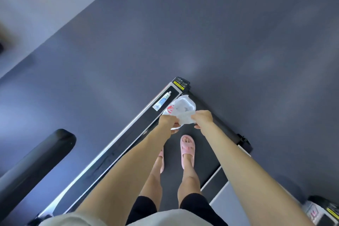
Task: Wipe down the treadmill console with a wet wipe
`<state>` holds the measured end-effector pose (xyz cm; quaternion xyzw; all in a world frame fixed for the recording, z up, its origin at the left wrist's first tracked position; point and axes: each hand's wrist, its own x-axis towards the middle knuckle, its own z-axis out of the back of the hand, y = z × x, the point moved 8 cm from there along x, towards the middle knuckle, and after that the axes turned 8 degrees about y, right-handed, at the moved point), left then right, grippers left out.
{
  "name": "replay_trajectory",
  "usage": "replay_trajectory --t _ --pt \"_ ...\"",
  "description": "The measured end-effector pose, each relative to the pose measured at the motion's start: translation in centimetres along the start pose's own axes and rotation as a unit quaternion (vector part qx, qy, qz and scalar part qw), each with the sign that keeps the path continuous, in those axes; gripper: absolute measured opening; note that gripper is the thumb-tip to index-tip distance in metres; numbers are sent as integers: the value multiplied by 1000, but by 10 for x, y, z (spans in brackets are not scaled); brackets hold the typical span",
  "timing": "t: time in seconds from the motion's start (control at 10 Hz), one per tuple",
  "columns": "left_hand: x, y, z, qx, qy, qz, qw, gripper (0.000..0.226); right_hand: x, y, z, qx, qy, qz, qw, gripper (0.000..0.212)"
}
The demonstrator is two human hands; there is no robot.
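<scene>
White, crumpled wet wipe held up at mid-frame, between both hands, above the far end of the treadmill belt. Left hand pinches its lower near edge with curled fingers; right hand pinches the opposite edge, knuckles up, as if pulling the sheet apart. A red-printed patch on the left side of the bundle may be the wrapper; cannot tell where wrapper stops and wipe begins. Sheet looks thin, limp and creased, partly bunched, not yet spread flat. Judged stage: early, with the wipe being drawn out or unfolded and no wiping begun. The console is not in view at all, since the camera looks straight down, so nothing can be said of its state; the whole wipe-down seems left to do. Person stands on the belt in pink slippers. Small white-and-blue tube lies on the left side rail, just beside the bundle, untouched. Yellow-and-black warning label at the rail's far corner. Dark padded bar at lower left, well apart. Grey floor all round, blurred.
</scene>
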<state>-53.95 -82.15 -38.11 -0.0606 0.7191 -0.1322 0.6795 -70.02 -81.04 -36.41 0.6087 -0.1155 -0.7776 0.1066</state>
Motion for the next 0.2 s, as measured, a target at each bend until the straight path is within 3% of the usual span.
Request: replay_trajectory --t 0.1,0.2 --pt "17 3 2 14 -45 7 999 12 -1 1 -11 14 58 5 998 63" --pt "24 10 8 39 -72 27 996 5 -9 -3 -6 -15 56 4 998 57"
